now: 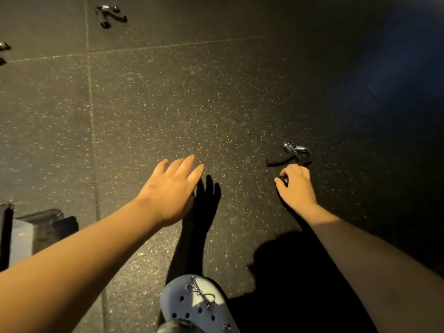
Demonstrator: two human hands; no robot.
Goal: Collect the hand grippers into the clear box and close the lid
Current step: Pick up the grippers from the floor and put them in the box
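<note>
A black hand gripper (294, 153) with a metal spring lies on the dark speckled floor at the right. My right hand (296, 186) is curled around one of its black handles, the fingers closed on it. My left hand (174, 188) hovers above the floor in the middle, palm down, fingers spread, holding nothing. A second hand gripper (109, 16) lies far off at the top left. Part of a third hand gripper (3, 51) shows at the left edge. The clear box (21, 236) shows partly at the lower left edge; its lid cannot be made out.
The floor is dark rubber tiles with seams (92, 116) running across it. A grey clog shoe (199, 304) on a foot is at the bottom centre. A dark object (48, 227) stands beside the box. The right side lies in deep shadow.
</note>
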